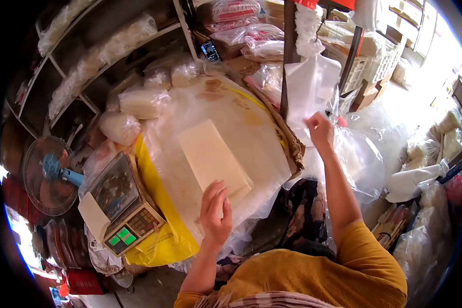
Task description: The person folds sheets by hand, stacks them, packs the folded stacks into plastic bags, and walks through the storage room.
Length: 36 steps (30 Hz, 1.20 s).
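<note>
A stack of pale cream sheets (210, 156) lies on clear plastic over a big cardboard box (287, 136). My left hand (215, 210) rests flat on the near end of the stack, fingers spread. My right hand (320, 128) is raised to the right of the box and pinches the lower edge of a bunch of white plastic bags (313, 84) that hangs from a dark post. My sleeves are mustard yellow.
A digital scale (126, 205) sits to the left on a yellow bag (164, 241). A blue fan (49, 174) stands further left. Shelves with filled plastic bags (138, 102) lie behind. White crates (369, 64) and sacks (416, 179) crowd the right side.
</note>
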{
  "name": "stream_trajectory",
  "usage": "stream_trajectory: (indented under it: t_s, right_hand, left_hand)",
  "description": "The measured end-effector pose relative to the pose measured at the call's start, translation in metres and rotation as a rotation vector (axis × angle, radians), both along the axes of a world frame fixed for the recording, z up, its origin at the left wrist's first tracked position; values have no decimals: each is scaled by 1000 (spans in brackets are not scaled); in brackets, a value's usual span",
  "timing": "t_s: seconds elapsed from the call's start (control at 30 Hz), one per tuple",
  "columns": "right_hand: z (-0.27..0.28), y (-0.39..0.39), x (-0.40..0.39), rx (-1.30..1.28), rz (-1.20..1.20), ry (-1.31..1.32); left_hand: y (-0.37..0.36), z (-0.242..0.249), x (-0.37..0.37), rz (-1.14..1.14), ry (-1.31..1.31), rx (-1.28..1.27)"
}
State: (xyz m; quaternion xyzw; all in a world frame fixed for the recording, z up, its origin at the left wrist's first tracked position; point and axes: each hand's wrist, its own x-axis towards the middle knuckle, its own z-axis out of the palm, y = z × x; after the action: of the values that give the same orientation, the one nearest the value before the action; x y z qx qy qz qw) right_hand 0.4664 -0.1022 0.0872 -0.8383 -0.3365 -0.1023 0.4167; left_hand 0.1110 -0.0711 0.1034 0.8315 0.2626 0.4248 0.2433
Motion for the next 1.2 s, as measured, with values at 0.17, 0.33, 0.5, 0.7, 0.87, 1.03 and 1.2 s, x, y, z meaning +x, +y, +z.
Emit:
stream_trajectory:
  t_s: [0.17, 0.33, 0.5, 0.7, 0.87, 1.03, 1.2]
  right_hand:
    - [31, -55, -126, 50, 674, 293]
    - [34, -95, -197, -44, 1007, 423]
    - [75, -113, -165, 220, 933, 380]
    - [70, -66, -138, -52, 892, 498]
    - [45, -54, -152, -148, 981, 829]
    - [22, -64, -197, -169, 1124, 897]
    - [7, -72, -200, -382, 1112, 806]
  left_hand:
    - [-21, -11, 31, -261, -339, -1013]
    - [-15, -14, 22, -196, -381, -1013]
    - [-17, -22, -13, -114, -525, -1047]
    - [-23, -25, -36, -56, -507, -1084]
    - [-23, -40, -56, 291, -111, -669]
    - [-40, -19, -57, 93, -104, -552]
    - [-51, -33, -43, -191, -298, -1279]
